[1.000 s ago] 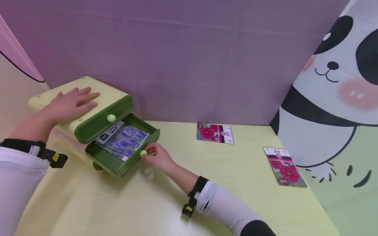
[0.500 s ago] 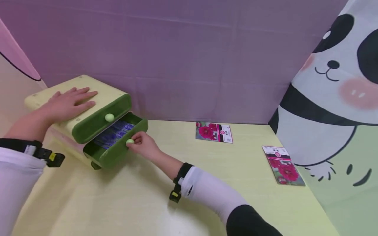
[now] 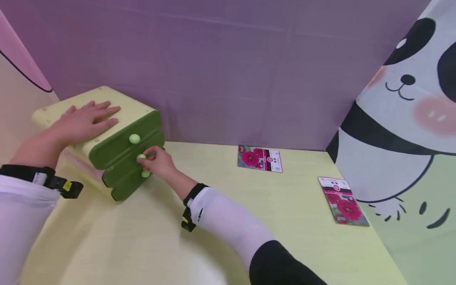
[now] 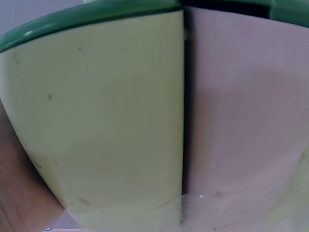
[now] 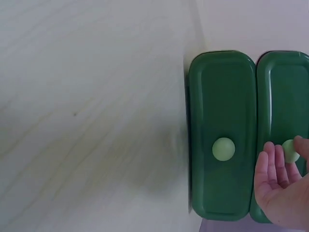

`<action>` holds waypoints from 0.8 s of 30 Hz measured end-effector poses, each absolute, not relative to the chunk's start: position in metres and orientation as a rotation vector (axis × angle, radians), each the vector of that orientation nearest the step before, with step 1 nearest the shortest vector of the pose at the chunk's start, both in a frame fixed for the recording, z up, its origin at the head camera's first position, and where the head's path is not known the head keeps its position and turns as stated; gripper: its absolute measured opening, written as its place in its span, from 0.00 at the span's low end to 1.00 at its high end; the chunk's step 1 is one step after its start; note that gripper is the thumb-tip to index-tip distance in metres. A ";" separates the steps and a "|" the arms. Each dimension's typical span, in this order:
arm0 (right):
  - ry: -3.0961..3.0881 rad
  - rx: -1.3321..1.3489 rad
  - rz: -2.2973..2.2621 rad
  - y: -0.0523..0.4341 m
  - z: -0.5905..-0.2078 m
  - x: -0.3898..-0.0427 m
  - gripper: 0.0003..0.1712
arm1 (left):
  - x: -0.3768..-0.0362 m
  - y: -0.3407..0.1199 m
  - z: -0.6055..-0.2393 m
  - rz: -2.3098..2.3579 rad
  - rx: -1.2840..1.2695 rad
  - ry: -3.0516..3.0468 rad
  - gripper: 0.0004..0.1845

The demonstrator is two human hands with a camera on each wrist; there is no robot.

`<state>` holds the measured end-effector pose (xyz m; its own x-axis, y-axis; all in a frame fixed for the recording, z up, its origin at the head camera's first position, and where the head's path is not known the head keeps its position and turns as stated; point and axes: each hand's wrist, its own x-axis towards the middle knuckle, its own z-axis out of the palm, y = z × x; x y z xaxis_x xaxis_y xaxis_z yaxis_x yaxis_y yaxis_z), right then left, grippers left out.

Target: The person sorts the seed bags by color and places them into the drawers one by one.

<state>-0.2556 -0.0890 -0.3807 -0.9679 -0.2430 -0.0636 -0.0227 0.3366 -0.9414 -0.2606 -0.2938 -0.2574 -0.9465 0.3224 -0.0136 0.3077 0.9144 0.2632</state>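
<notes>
Drawer box (image 3: 126, 116) sits by the desk's (image 3: 142, 245) back-left corner, left hand (image 3: 85, 122) flat on top, right hand (image 3: 157, 163) pinching the middle knob (image 5: 290, 152). Probably light, stiff plastic; that knob's your best hold.

Three-drawer chest with green fronts, its middle drawer pinched by the knob.
The chest (image 3: 127, 105) stands upright on the table (image 3: 285, 198), its front angled; the top section is cream, the next pink. Each green front carries a round pale-green knob. The top drawer (image 3: 120, 143) and bottom drawer (image 3: 130, 182) are in; the middle drawer (image 3: 124, 164) is nearly or fully in, which is hard to tell. The right hand (image 3: 159, 161) pinches its knob (image 3: 141, 156); the left hand (image 3: 83, 122) lies spread on the chest's top.
</notes>
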 end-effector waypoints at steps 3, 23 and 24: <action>2.426 -0.229 -1.650 -0.094 -0.380 -0.255 0.13 | -0.259 -0.294 -0.259 0.396 0.494 3.019 0.34; 2.571 -0.407 -1.591 -0.087 -0.342 -0.259 0.24 | -0.254 -0.291 -0.261 0.360 0.458 3.009 0.35; 2.560 -0.421 -1.621 -0.089 -0.340 -0.259 0.23 | -0.253 -0.292 -0.261 0.363 0.453 3.009 0.35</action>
<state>-0.2586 -0.0887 -0.3402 -0.9587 -0.2737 0.0769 -0.1866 0.4015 -0.8967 -0.2532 -0.2915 -0.2611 -0.9533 0.2992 -0.0406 0.2809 0.9283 0.2436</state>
